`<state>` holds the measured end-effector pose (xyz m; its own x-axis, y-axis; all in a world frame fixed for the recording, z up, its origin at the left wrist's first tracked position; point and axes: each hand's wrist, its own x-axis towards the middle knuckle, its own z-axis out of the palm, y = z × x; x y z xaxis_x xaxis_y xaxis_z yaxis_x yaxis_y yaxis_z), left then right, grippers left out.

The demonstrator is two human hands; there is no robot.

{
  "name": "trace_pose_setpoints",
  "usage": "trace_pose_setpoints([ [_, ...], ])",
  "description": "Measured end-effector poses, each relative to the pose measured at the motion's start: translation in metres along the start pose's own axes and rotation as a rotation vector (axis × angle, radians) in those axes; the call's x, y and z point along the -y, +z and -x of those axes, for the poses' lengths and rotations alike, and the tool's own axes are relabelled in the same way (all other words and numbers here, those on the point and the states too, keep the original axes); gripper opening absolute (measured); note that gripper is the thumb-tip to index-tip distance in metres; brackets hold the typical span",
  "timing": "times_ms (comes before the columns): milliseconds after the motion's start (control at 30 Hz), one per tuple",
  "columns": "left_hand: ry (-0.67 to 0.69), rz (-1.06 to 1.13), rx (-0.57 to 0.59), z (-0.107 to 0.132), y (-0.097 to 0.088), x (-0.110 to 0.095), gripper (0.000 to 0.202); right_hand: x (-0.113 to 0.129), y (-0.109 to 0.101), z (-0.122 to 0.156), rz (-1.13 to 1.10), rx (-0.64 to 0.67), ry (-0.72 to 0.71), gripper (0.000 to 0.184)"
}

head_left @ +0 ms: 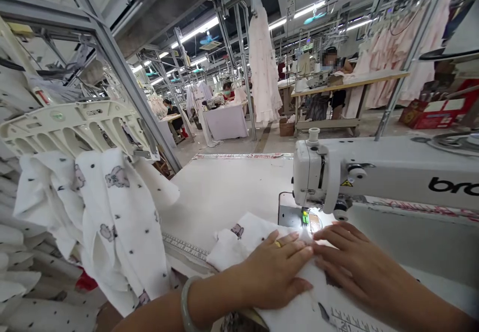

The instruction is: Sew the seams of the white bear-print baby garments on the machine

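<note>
A piece of white printed fabric [243,235] lies on the white sewing table [220,192], running under the needle area of the white sewing machine [374,175]. My left hand [275,269] lies flat on the fabric, fingers stretched toward the needle; a pale bangle sits on its wrist. My right hand [355,262] also rests flat on the cloth beside it, fingers extended and touching the left fingertips just in front of the presser foot [306,220].
A rack at the left carries hanging white printed garments [112,212] on a cream plastic hanger frame [71,125]. A measuring tape [187,247] is stuck along the table edge. Other workers sit at machines far behind, among hanging garments [262,68] and metal posts.
</note>
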<state>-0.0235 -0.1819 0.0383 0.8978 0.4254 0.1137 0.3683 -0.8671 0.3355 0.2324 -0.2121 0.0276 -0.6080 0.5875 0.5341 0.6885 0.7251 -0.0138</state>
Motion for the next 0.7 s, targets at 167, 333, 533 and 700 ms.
trace_pose_setpoints([
  [167, -0.032, -0.038, 0.052, 0.001, 0.000, 0.021, 0.062, -0.011, 0.005, 0.009, 0.116, -0.097, 0.015, 0.024],
  [333, -0.044, -0.077, 0.064, -0.008, -0.008, 0.035, 0.059, -0.009, 0.009, 0.007, 0.111, 0.028, 0.026, 0.041],
  [533, -0.025, -0.092, 0.049, -0.021, -0.006, 0.035, 0.059, -0.013, 0.009, 0.007, 0.110, -0.001, 0.065, 0.041],
  [700, -0.050, -0.135, 0.021, -0.020, -0.005, 0.031, 0.058, -0.016, 0.013, 0.007, 0.077, 0.003, 0.106, 0.043],
])
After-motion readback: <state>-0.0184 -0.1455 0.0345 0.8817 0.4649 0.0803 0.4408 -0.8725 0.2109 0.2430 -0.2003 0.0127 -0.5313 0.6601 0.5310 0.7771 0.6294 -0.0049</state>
